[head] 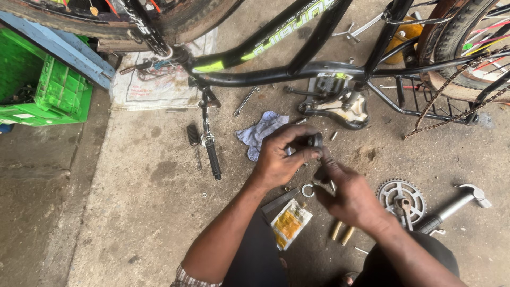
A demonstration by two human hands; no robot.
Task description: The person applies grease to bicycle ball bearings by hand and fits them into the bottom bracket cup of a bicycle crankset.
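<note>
We look down on a rough grey concrete floor (133, 175), stained and dusty, with a darker strip along the left of the frame. At the upper left we see a green plastic crate (48, 87) beside a pale blue painted beam (64, 48). Soft, even daylight falls everywhere, casting only faint shadows.

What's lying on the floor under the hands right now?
Under the left hand and right hand lie a metal ring, a yellow sachet, a flat metal tool and part of a blue rag. The hands hide whatever lies directly beneath them.
</note>
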